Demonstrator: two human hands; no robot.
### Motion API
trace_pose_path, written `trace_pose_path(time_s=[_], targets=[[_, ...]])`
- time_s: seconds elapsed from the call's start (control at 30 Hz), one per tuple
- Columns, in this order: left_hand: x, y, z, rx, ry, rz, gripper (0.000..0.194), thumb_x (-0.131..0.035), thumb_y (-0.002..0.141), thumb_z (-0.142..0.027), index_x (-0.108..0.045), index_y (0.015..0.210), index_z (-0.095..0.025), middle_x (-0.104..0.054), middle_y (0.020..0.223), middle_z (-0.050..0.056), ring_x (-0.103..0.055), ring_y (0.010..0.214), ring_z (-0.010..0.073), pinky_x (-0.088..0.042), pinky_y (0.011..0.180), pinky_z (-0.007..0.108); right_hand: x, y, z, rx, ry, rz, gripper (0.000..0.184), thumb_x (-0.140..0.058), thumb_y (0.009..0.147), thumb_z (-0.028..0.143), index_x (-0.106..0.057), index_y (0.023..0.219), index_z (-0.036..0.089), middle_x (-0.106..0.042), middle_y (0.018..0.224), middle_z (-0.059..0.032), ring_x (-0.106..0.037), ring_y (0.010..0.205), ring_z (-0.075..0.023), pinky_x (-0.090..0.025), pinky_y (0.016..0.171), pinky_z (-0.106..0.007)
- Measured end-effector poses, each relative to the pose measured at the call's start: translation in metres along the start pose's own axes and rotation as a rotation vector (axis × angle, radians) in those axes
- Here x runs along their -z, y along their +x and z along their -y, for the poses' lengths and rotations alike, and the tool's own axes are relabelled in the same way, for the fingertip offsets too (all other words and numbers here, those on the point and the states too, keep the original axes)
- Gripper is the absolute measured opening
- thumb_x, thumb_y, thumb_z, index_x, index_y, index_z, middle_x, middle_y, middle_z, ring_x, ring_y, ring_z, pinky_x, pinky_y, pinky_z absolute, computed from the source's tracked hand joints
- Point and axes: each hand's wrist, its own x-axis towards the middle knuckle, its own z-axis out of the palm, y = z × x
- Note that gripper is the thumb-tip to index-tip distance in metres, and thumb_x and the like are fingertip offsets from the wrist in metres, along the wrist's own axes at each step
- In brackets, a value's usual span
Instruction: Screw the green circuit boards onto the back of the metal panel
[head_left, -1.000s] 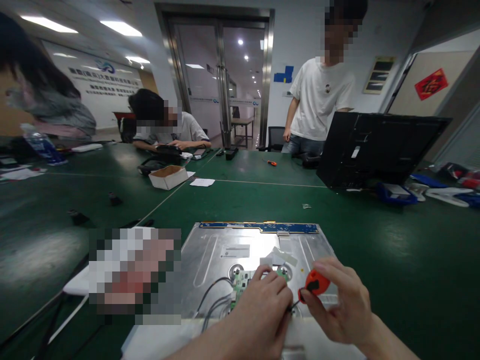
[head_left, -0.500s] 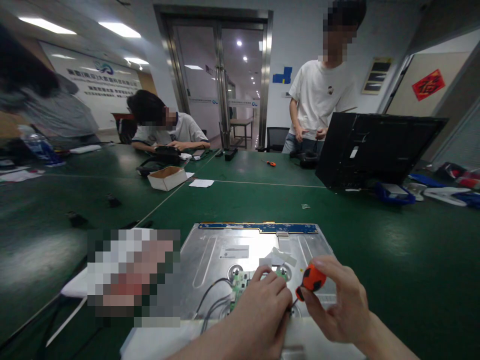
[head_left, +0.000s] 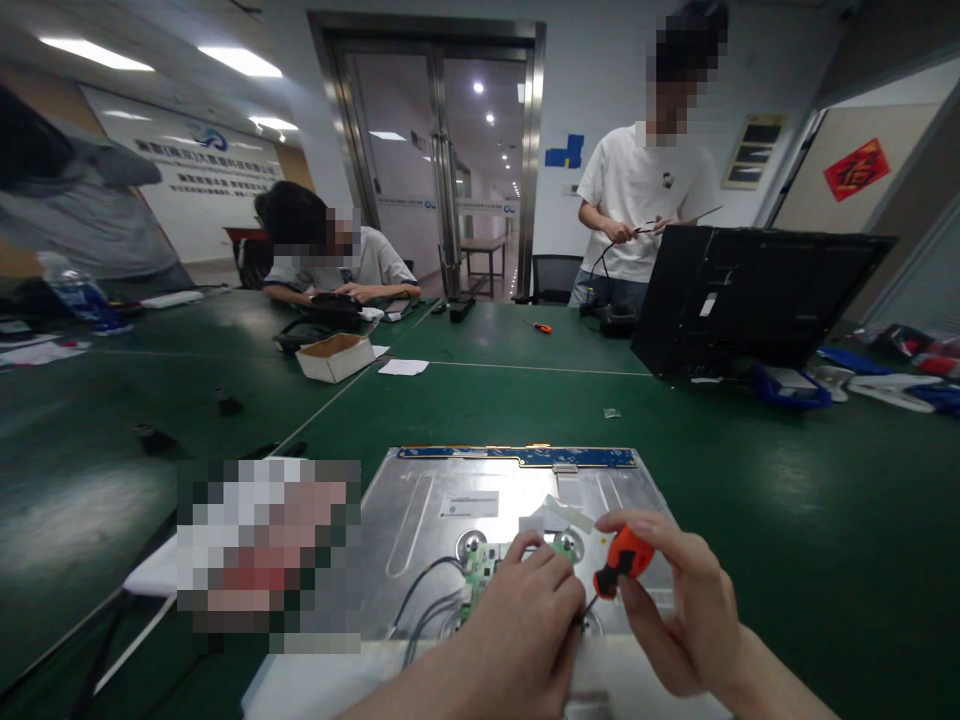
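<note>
Orange-and-black plastic screwdriver [head_left: 622, 562] tilts over the flat silver metal panel [head_left: 405, 560].
Right hand [head_left: 694, 600] pinches its bulbous handle, likely light, stiff, best held there; left hand [head_left: 529, 600], grip too hidden to tell, partly covers the panel's fragile-looking green circuit board [head_left: 486, 557].

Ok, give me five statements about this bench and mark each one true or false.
1. The right hand holds the screwdriver. True.
2. The screwdriver's handle is blue. False: it is orange and black.
3. The left hand hides part of the green board. True.
4. The strip along the panel's far edge is red. False: it is blue.
5. The white box stands right of the black monitor. False: it stands left of it.
</note>
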Motion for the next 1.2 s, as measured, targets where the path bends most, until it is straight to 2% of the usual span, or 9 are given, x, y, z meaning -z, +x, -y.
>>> trace_pose_path(time_s=[0.17, 0.3, 0.53, 0.67, 0.83, 0.93, 1.07, 1.13, 1.2], targets=[[0.001, -0.001, -0.001, 0.007, -0.007, 0.023, 0.013, -0.056, 0.083, -0.019, -0.061, 0.095, -0.019, -0.065, 0.099, 0.007, -0.058, 0.095, 0.0243, -0.031, 0.105, 0.044, -0.003, 0.004, 0.001, 0.016, -0.070, -0.065, 0.050, -0.057, 0.084, 0.010, -0.045, 0.131, 0.019, -0.067, 0.081, -0.0037, -0.066, 0.066, -0.0180, -0.057, 0.055, -0.028], [0.001, 0.000, -0.001, 0.014, -0.003, 0.024, 0.015, -0.055, 0.084, -0.020, -0.061, 0.098, -0.020, -0.065, 0.100, 0.007, -0.058, 0.096, 0.0247, -0.031, 0.106, 0.045, -0.001, 0.009, 0.003, 0.032, -0.094, -0.002, 0.045, -0.056, 0.087, 0.012, -0.045, 0.131, 0.020, -0.064, 0.070, 0.0007, -0.063, 0.058, -0.0171, -0.052, 0.048, -0.026], [0.001, -0.001, -0.003, 0.016, -0.001, 0.031, 0.020, -0.055, 0.084, -0.019, -0.060, 0.104, -0.020, -0.065, 0.104, 0.007, -0.058, 0.100, 0.0246, -0.028, 0.108, 0.045, 0.001, 0.002, 0.001, 0.009, -0.060, -0.021, 0.051, -0.051, 0.084, 0.010, -0.045, 0.134, 0.016, -0.070, 0.102, -0.0122, -0.072, 0.088, -0.0235, -0.061, 0.068, -0.035], [0.001, 0.000, -0.001, 0.011, 0.000, 0.045, 0.018, -0.056, 0.083, -0.019, -0.061, 0.100, -0.020, -0.065, 0.102, 0.007, -0.058, 0.098, 0.0250, -0.031, 0.107, 0.045, -0.002, 0.004, 0.000, 0.024, -0.069, -0.060, 0.049, -0.053, 0.084, 0.009, -0.046, 0.131, 0.018, -0.069, 0.088, -0.0061, -0.068, 0.072, -0.0184, -0.058, 0.059, -0.029], [0.000, 0.000, 0.001, 0.009, 0.015, 0.042, 0.020, -0.057, 0.081, -0.018, -0.060, 0.101, -0.020, -0.065, 0.102, 0.007, -0.058, 0.098, 0.0244, -0.030, 0.108, 0.044, -0.002, 0.012, 0.003, 0.033, -0.111, 0.009, 0.040, -0.055, 0.088, 0.013, -0.045, 0.126, 0.021, -0.062, 0.066, 0.0020, -0.060, 0.054, -0.0165, -0.048, 0.044, -0.024], [0.000, 0.000, 0.001, 0.003, 0.020, 0.043, 0.018, -0.057, 0.082, -0.019, -0.059, 0.101, -0.019, -0.065, 0.103, 0.008, -0.058, 0.099, 0.0249, -0.030, 0.107, 0.044, 0.001, 0.011, 0.003, 0.045, -0.103, 0.024, 0.038, -0.053, 0.089, 0.014, -0.047, 0.126, 0.018, -0.066, 0.072, -0.0019, -0.066, 0.062, -0.0185, -0.053, 0.050, -0.026], [0.000, -0.001, -0.001, 0.004, 0.018, 0.027, 0.016, -0.056, 0.084, -0.020, -0.059, 0.100, -0.020, -0.065, 0.102, 0.007, -0.058, 0.099, 0.0248, -0.030, 0.107, 0.044, 0.004, 0.007, 0.003, 0.035, -0.118, 0.033, 0.045, -0.048, 0.087, 0.011, -0.048, 0.132, 0.015, -0.071, 0.098, -0.0113, -0.071, 0.083, -0.0224, -0.059, 0.063, -0.032], [0.001, -0.001, -0.001, 0.006, 0.019, 0.022, 0.018, -0.056, 0.085, -0.020, -0.059, 0.102, -0.021, -0.065, 0.102, 0.007, -0.058, 0.099, 0.0251, -0.030, 0.107, 0.045, 0.003, 0.006, 0.003, 0.020, -0.128, 0.025, 0.048, -0.048, 0.086, 0.011, -0.047, 0.134, 0.016, -0.071, 0.096, -0.0102, -0.071, 0.080, -0.0220, -0.058, 0.061, -0.032], [0.001, 0.000, -0.001, 0.002, 0.026, 0.029, 0.018, -0.056, 0.084, -0.019, -0.059, 0.102, -0.021, -0.065, 0.103, 0.007, -0.059, 0.099, 0.0258, -0.031, 0.106, 0.046, 0.002, 0.007, 0.003, 0.018, -0.117, 0.011, 0.048, -0.050, 0.087, 0.010, -0.045, 0.134, 0.018, -0.070, 0.085, -0.0059, -0.069, 0.070, -0.0202, -0.056, 0.055, -0.030]])
